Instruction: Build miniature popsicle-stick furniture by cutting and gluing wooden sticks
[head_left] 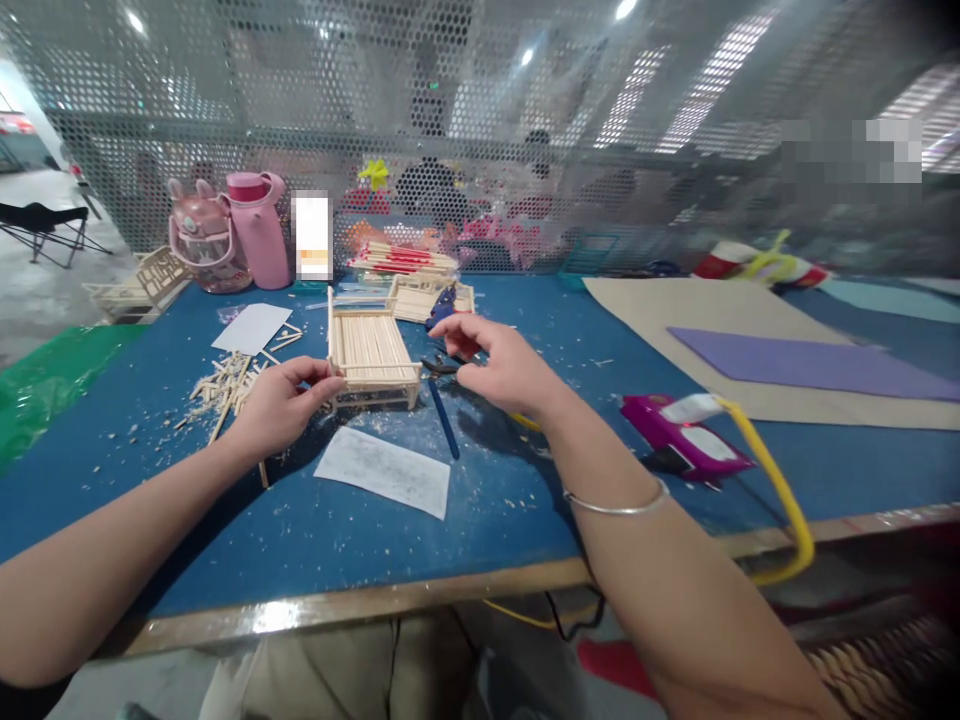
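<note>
A miniature bed [371, 345] made of pale wooden sticks stands on the blue table, its taller end at the back left. My left hand [281, 405] pinches its near left corner post between thumb and fingers. To the right of the bed, my right hand [506, 365] hovers with curved fingers, a gap between thumb and forefinger and nothing visible between them. Close to those fingertips are the dark jaws of a pliers-like tool [441, 367] and a dark blue object [442, 307], partly hidden. A slim dark blue rod [444, 420] lies nearer me.
A sandpaper-like sheet [384, 472] lies in front of the bed, with stick offcuts [225, 385] to the left. A magenta device [682, 435] with a yellow cable sits right. Behind stand a pink bottle [259, 235], a second stick model [420, 300] and a perforated metal screen [480, 90].
</note>
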